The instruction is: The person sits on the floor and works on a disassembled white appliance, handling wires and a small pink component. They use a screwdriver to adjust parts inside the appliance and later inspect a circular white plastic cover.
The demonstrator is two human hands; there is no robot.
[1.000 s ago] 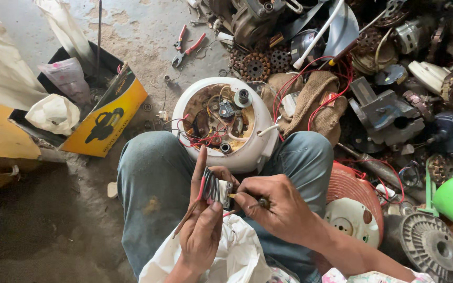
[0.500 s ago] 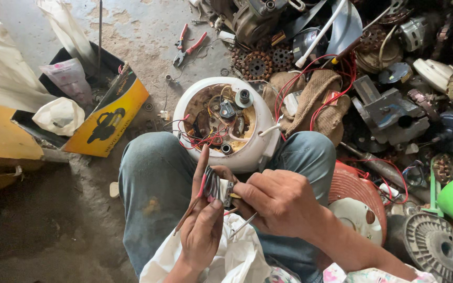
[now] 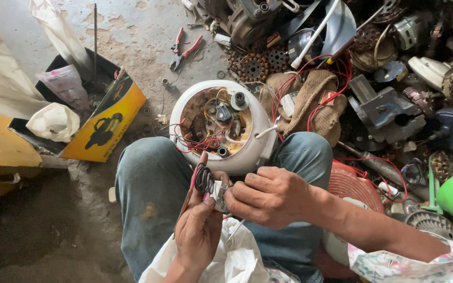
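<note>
Metal switch part (image 3: pixel 217 189) with coiled wires sits pinched in my left hand (image 3: pixel 197 230); my right hand (image 3: pixel 271 196), at three o'clock, grips it closed. I judge tugging could snap wires.

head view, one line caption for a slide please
Both hands, left hand and right hand, hold a small wired part above an opened white appliance.
</note>
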